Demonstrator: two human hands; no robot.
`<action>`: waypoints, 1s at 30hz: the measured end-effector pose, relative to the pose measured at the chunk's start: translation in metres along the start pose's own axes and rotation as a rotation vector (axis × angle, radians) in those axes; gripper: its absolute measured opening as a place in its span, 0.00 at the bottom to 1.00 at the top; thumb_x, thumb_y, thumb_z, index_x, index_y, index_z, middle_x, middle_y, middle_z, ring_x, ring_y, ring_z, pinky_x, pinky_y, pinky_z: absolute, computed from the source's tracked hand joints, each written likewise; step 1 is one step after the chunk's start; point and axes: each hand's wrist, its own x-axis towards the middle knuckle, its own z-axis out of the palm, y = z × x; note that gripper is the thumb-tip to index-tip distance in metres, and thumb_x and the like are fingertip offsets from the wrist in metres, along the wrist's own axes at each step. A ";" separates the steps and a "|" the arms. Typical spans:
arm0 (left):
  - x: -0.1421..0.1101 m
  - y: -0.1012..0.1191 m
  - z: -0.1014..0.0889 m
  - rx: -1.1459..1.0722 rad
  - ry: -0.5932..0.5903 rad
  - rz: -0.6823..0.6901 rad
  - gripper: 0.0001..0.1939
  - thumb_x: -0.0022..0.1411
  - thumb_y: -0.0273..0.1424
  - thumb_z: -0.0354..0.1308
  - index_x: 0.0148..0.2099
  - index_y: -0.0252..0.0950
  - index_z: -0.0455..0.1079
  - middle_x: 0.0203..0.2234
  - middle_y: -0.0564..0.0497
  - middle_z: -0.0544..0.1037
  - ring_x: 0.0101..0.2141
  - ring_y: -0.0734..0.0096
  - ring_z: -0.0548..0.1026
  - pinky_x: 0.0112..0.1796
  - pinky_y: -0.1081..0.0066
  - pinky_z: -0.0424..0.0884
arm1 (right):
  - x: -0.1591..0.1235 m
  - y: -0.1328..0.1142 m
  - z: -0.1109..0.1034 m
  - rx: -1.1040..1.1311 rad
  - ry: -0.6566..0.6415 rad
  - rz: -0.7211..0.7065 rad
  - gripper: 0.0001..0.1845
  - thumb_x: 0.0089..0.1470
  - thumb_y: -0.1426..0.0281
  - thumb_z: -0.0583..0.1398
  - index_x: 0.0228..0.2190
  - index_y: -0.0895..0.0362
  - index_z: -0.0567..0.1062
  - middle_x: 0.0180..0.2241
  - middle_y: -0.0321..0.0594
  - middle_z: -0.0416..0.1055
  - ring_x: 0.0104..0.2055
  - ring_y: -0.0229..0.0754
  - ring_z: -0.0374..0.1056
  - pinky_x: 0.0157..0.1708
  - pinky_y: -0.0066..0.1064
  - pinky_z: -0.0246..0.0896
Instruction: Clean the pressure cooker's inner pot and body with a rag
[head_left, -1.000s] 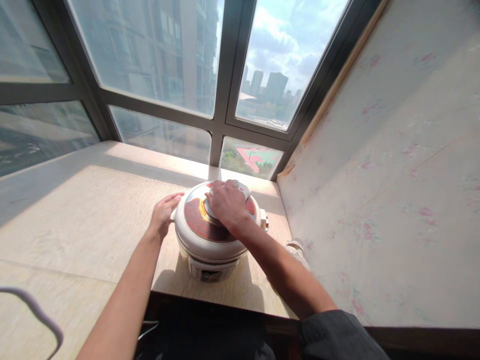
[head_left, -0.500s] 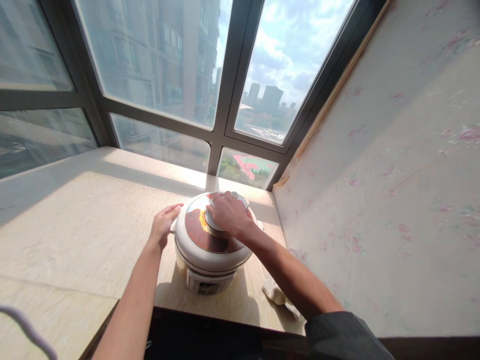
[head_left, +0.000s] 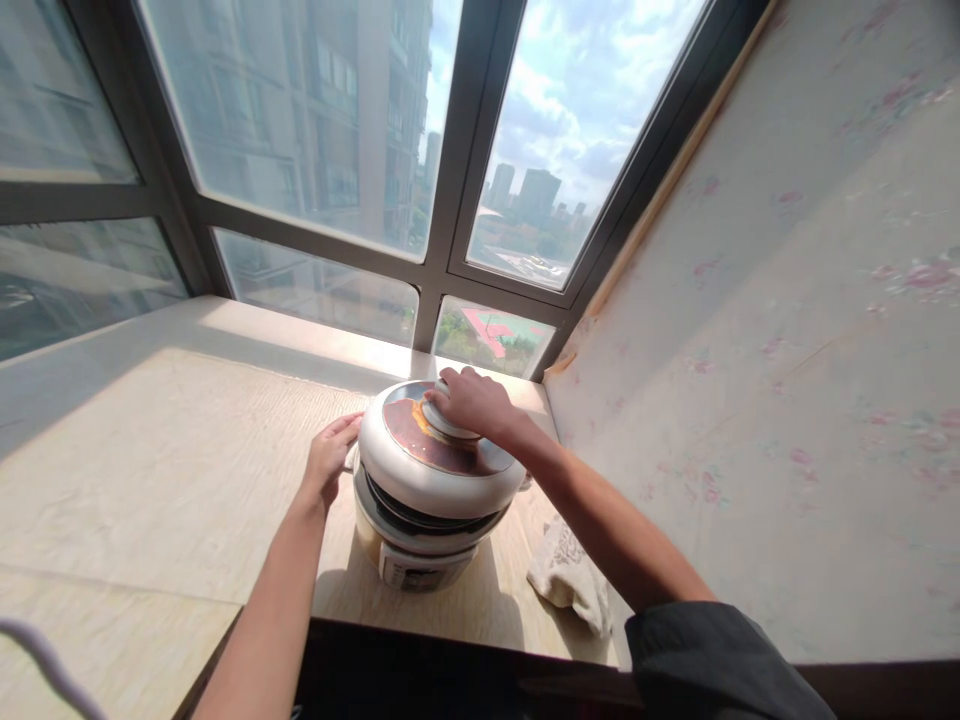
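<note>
A round white electric cooker (head_left: 426, 571) with a front control panel stands on the pale ledge. Its lid (head_left: 442, 487), white-rimmed with a reddish-brown glossy top, is raised a little off the body and tilted, showing a dark gap along the front. From above, my right hand (head_left: 476, 402) is closed around the knob (head_left: 442, 386) on the lid. On the left, my left hand (head_left: 332, 457) is at the cooker's side handle (head_left: 350, 458), its fingers bent against it; the handle partly hides their grip.
A crumpled light cloth (head_left: 571, 580) lies right of the cooker, below my right forearm. Behind are dark-framed windows (head_left: 439, 235); a floral-papered wall (head_left: 750, 380) rises at right. A grey cord (head_left: 52, 672) curves in at lower left. The ledge (head_left: 187, 450) ends in a dark front edge.
The lid has come up from the cooker's rim, opening a gap at the front. My right hand has moved slightly up and right with the knob. My left hand stays at the side handle.
</note>
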 end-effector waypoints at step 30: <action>-0.038 -0.016 -0.026 0.050 0.177 0.083 0.21 0.45 0.42 0.68 0.40 0.35 0.80 0.38 0.46 0.84 0.45 0.55 0.80 0.50 0.58 0.76 | 0.037 0.159 -0.050 0.020 0.299 0.419 0.24 0.66 0.51 0.54 0.49 0.55 0.79 0.52 0.51 0.79 0.53 0.54 0.74 0.47 0.36 0.66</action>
